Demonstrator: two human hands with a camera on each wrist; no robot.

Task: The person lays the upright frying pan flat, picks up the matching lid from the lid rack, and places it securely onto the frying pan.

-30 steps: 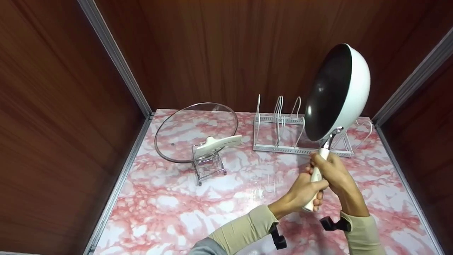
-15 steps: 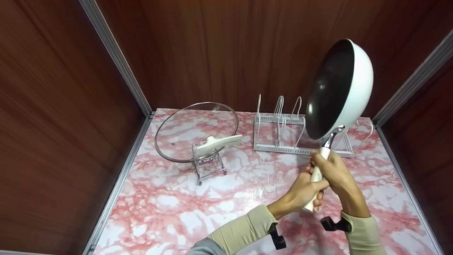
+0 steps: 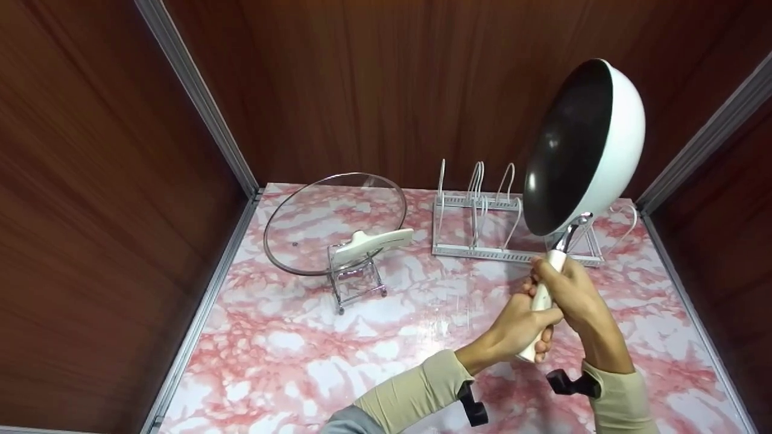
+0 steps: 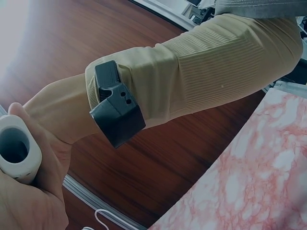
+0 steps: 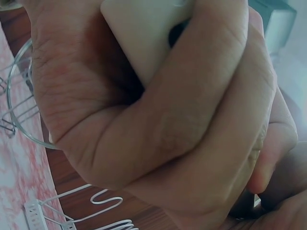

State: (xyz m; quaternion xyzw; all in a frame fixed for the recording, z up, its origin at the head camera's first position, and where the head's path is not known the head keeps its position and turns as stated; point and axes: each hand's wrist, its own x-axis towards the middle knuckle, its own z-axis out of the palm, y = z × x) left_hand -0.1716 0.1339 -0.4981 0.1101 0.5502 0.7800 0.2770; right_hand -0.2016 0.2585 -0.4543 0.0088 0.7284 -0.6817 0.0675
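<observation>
A deep frying pan [image 3: 618,138], white outside and dark inside, is held up in the air at the right of the head view, tilted on its side with its inside facing left. Its white handle [image 3: 542,299] points down toward me. My left hand [image 3: 512,325] grips the lower part of the handle, thumb across it. Just above, my right hand [image 3: 573,296] grips the handle near its metal neck. The handle's hollow end [image 4: 29,163] shows in the left wrist view. Curled fingers [image 5: 182,105] wrap the handle in the right wrist view.
Behind and below the pan stands a white wire rack [image 3: 482,252] with several upright loops, partly hidden. To the left a glass lid [image 3: 325,217] with a cream handle [image 3: 374,241] leans on a small metal stand [image 3: 360,295]. Brown panels [image 3: 374,90] enclose the marbled table [image 3: 271,355].
The pan has risen slightly and shifted a little to the right. Both hands keep their grip on the handle; the lid and rack stay where they were.
</observation>
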